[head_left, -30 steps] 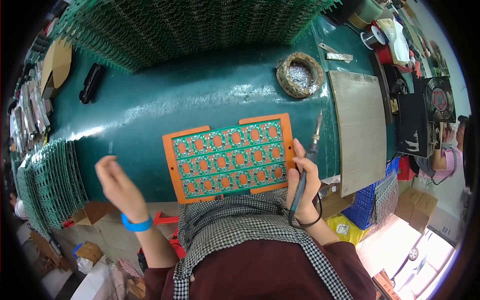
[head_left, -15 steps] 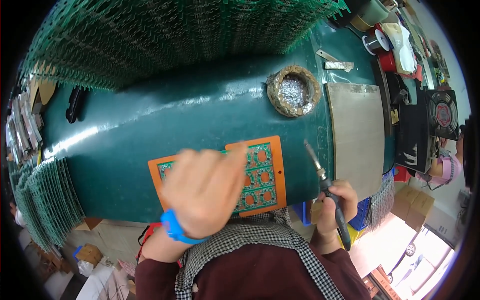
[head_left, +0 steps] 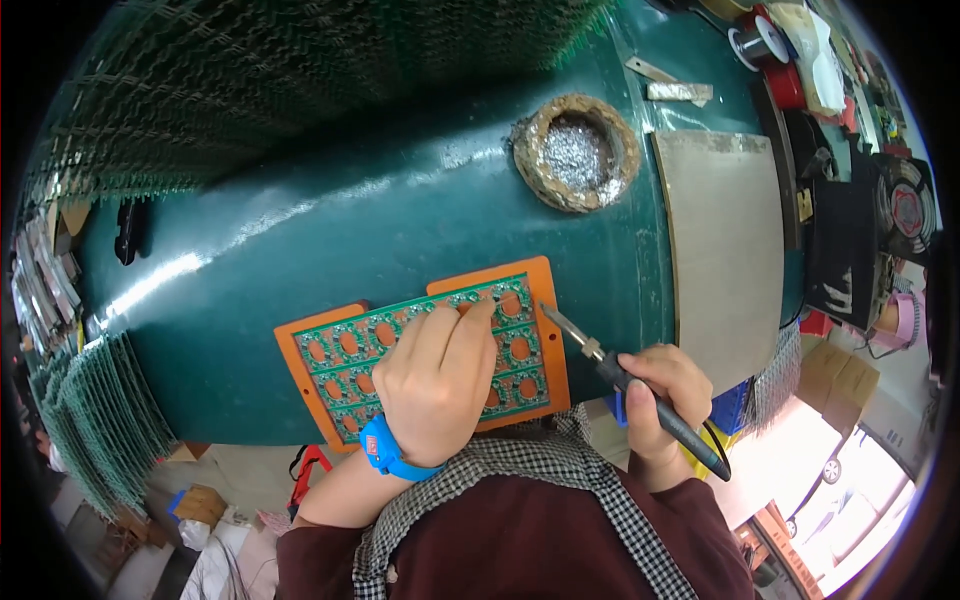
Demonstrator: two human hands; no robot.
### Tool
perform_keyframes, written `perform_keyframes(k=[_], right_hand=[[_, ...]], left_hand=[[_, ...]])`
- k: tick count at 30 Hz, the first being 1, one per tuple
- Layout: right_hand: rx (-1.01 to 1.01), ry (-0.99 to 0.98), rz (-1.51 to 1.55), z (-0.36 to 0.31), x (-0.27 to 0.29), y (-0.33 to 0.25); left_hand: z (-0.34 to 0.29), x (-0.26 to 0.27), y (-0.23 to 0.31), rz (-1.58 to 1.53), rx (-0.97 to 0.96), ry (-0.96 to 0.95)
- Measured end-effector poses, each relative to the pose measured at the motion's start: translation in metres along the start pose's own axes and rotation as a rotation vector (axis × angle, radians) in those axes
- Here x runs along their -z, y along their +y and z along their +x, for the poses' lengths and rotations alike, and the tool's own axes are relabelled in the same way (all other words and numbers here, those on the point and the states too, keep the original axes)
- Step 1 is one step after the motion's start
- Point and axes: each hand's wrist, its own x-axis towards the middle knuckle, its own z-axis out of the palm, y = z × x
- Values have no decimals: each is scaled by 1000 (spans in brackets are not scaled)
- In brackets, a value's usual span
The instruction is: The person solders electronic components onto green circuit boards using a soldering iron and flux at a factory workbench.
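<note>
A green circuit board panel (head_left: 347, 383) with rows of round holes lies in an orange tray (head_left: 558, 378) at the bench's near edge. Over its middle is my left hand (head_left: 432, 375), wearing a blue wrist strap; the fingers are curled together with their tips down at the panel's upper right. What they pinch, if anything, is hidden. My right hand (head_left: 668, 395) grips a soldering iron (head_left: 640, 398) by its dark handle. The iron's metal tip points up-left, over the tray's right edge near the panel's corner.
A round, crusted pot (head_left: 577, 153) with shiny silvery contents stands beyond the tray. To the right lies a grey flat plate (head_left: 722, 250). Stacked green panels (head_left: 100, 420) stand at left, with a larger mass of boards (head_left: 300, 90) at the back. A solder spool (head_left: 760, 45) sits far right.
The soldering iron has moved left, its tip now over the tray's right edge. My left hand, blurred before, has come lower and settled with its fingertips at the panel.
</note>
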Motion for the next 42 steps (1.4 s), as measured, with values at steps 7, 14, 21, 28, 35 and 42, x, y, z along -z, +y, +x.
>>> perform_keyframes(k=[7, 14, 21, 28, 35, 42], right_hand=[[-34, -23, -29, 5, -7, -2], [-23, -29, -42, 4, -11, -2], [-27, -40, -53, 3, -13, -4], [-8, -51, -66, 3, -12, -8], [-52, 95, -31, -26, -4, -11], [22, 22, -38, -37, -1, -12]], left_hand=[[-2, -6, 0, 66, -81, 9], [-4, -7, -1, 46, -97, 35], [-4, -5, 4, 27, -16, -31], [-4, -9, -3, -13, -83, -33], [-15, 6, 8, -72, -27, -43], [-36, 1, 12, -182, 19, -67]])
